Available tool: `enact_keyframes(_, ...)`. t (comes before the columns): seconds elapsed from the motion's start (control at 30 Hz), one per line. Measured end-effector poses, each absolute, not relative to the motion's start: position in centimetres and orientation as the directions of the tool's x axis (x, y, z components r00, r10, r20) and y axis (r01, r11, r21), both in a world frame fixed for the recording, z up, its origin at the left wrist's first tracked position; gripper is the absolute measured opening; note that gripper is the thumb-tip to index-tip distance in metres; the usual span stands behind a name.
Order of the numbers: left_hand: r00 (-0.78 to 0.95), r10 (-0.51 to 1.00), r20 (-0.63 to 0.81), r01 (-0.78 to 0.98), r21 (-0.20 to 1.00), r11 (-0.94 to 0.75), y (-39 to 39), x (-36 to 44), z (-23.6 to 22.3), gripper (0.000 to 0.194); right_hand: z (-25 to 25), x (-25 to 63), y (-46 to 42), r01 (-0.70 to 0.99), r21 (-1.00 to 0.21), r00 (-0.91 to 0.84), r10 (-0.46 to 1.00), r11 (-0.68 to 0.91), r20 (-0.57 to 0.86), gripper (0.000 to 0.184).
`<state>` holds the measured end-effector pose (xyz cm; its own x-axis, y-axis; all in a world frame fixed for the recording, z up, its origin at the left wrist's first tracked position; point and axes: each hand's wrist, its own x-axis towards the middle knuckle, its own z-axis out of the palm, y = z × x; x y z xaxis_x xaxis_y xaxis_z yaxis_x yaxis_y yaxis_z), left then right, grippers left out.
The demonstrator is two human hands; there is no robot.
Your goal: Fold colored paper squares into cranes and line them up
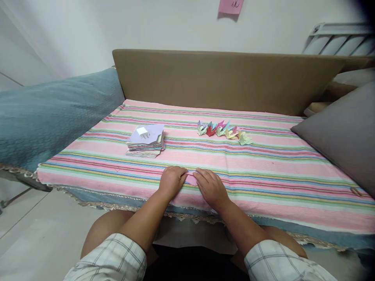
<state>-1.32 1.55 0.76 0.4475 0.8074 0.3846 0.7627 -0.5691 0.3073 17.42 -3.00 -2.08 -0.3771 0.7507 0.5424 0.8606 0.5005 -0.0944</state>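
Between my hands, on the striped cloth [249,164], lies a small folded piece of pink origami paper [191,180]. My left hand [172,182] pinches its left end, thumb and fingers together. From the other side my right hand [211,188] is closed on the right end, its fingers pressed close over the edge. My fingers hide both ends of the paper. Beyond the hands, folded paper cranes [220,132] in several colours stand close together. To the left is a stack of square paper sheets [145,148] with a white plug adapter [142,132] on top.
A brown backboard [219,80] rises behind the cloth. On the right rests a grey cushion [342,128], with a small brown object [356,191] near its lower edge. A blue-covered armrest [61,111] bounds the left. A pink note [230,6] hangs on the wall.
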Motion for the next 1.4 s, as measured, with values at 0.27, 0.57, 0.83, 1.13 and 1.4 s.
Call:
enact_keyframes(0.27, 0.401, 0.832, 0.383, 0.707, 0.448, -0.547, 1.7, -1.0, 0.3, 0.018, -2.8, 17.4, -2.9, 0.848, -0.063, -0.403, 0.717, 0.526, 0.569, 0.035)
enact_keyframes(0.57, 0.468, 0.797, 0.382, 0.724, 0.351, -0.593, 1.8, -1.0, 0.0, 0.022, -2.4, 17.6, -2.8, 0.848, -0.054, -0.426, 0.738, 0.528, 0.524, 0.034)
enact_keyframes(0.83, 0.503, 0.810, 0.301, 0.780, 0.245, -0.575, 1.8, -1.5, 0.4, 0.027, -2.1, 17.6, -2.9, 0.862, -0.061, -0.413, 0.769, 0.502, 0.487, 0.032)
enact_keyframes(1.13, 0.528, 0.809, 0.256, 0.769, 0.260, -0.584, 2.4, -3.5, 1.0, 0.025, -2.1, 17.6, -2.9, 0.865, -0.065, -0.413, 0.779, 0.498, 0.472, 0.032)
enact_keyframes(1.4, 0.487, 0.798, 0.355, 0.739, 0.320, -0.593, 2.5, -4.2, 0.8, 0.024, -1.9, 17.6, -2.9, 0.863, -0.093, -0.404, 0.788, 0.497, 0.464, 0.032)
